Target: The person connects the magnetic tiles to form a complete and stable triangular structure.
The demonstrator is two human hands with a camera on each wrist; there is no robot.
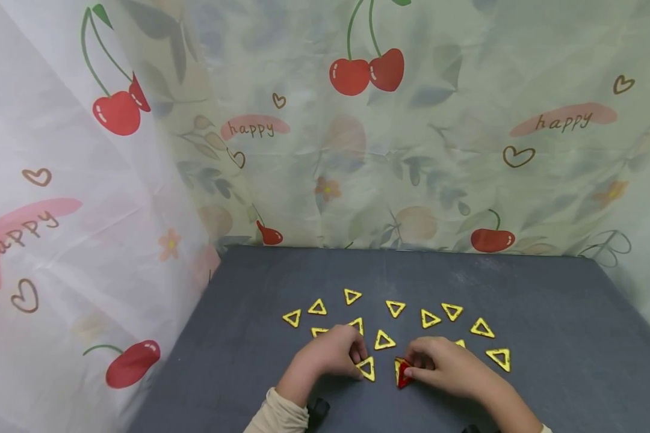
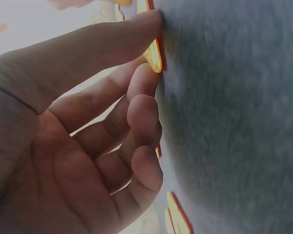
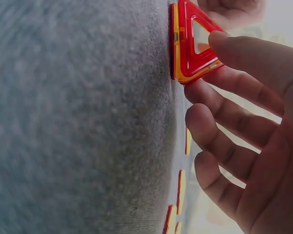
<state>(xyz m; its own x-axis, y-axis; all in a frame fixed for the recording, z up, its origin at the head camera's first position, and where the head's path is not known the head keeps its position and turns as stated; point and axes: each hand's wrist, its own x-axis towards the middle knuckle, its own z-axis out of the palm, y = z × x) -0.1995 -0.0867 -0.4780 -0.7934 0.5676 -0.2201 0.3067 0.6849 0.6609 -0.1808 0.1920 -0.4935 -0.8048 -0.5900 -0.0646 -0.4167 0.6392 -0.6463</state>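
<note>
Near the front middle, my left hand (image 1: pixel 333 355) holds a yellow magnetic triangle tile (image 1: pixel 366 368) between thumb and index finger. That tile lies flat on the dark table; in the left wrist view the thumb covers part of it. To its right, my right hand (image 1: pixel 444 364) pinches a second magnetic triangle tile (image 3: pixel 186 58), tilted up with its red underside showing. Along its lower edge it meets a yellow-and-red tile (image 3: pixel 174 41) resting on the table. The right hand's other fingers are loosely curled.
Several yellow triangle tiles lie scattered behind the hands, among them one between the hands (image 1: pixel 384 340) and one at the far right (image 1: pixel 500 359). A patterned cloth (image 1: pixel 357 150) hangs behind the dark table (image 1: pixel 574 361) and along its sides.
</note>
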